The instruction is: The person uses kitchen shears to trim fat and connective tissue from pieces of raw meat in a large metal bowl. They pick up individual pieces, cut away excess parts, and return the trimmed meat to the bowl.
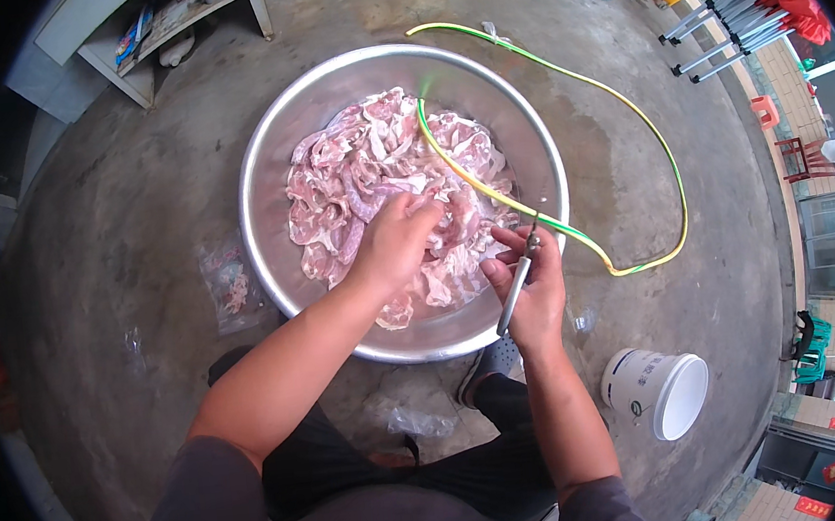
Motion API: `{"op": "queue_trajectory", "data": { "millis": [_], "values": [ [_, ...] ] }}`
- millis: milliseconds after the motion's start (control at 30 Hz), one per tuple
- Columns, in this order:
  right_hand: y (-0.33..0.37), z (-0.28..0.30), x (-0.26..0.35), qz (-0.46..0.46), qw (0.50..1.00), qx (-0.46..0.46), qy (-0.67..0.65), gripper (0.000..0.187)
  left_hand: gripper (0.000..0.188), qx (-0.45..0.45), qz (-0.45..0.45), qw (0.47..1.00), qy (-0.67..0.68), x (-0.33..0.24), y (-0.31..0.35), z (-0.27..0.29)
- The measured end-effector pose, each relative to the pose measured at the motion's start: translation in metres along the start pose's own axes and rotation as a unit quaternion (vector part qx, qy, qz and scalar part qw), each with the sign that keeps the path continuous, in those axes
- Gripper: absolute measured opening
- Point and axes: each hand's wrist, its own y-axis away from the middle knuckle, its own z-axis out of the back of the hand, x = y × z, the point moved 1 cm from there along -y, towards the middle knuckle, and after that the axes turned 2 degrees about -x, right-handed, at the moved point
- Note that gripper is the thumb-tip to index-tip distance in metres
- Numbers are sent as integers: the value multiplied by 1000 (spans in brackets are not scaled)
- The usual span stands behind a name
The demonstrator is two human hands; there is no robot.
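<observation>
A large round metal basin (pixel 265 245) stands on the floor in front of me, heaped with raw, pinkish poultry-like pieces of meat (pixel 331 193). My left hand (pixel 398 240) reaches into the heap, its fingers curled on a piece of raw meat (pixel 456 225). Over the basin's near right side, my right hand (pixel 534 289) grips a slim tool (pixel 514 296) with a grey metal handle and a narrow dark tip pointing away from me. The tool's exact kind cannot be made out. A yellow-green hose (pixel 459 169) crosses the basin's right rim, its end on the meat.
A white bucket (pixel 640 380) lies tilted at the near right. Clear plastic bags (pixel 234 283) rest left of the basin and near my feet. A low bench (pixel 178 22) stands far left; folded red-topped metal frames (pixel 746 13) are far right. The hose loops across the floor.
</observation>
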Motion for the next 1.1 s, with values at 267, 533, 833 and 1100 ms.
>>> {"op": "queue_trajectory", "data": {
  "millis": [267,533,833,1100],
  "values": [
    [-1,-12,26,-34,999,-13,-28,55,35,-55,-283,909,-301,-11,26,-26],
    [-14,0,21,-159,948,9,-277,40,40,30,-305,908,-286,-10,27,-26],
    [-9,0,24,-143,929,47,-339,49,37,194,187,956,117,-39,24,-19],
    [-13,-2,22,-126,959,40,-252,42,21,61,110,991,45,-7,11,-10]
  ]
}}
